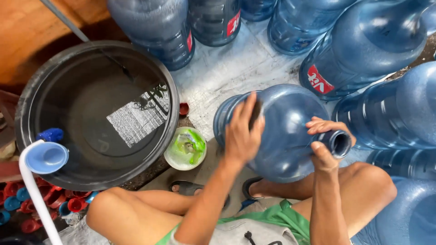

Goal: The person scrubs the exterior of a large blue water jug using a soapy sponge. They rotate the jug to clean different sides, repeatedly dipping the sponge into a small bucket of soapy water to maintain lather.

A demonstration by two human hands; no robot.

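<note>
Head view: large blue water jug [286,136] lying tilted across the person's lap. Left hand [243,131] spread flat on its body; right hand [324,140] closed around the neck. Appears empty, so probably light; rigid, smooth, likely slippery wet. Neck gives the surest hold. Black tub [95,113] sits alongside.

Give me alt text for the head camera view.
A seated person steadies a large blue water jug lying on its side, left hand on its body, right hand at its neck. A water-filled black tub sits left; more jugs behind.
</note>
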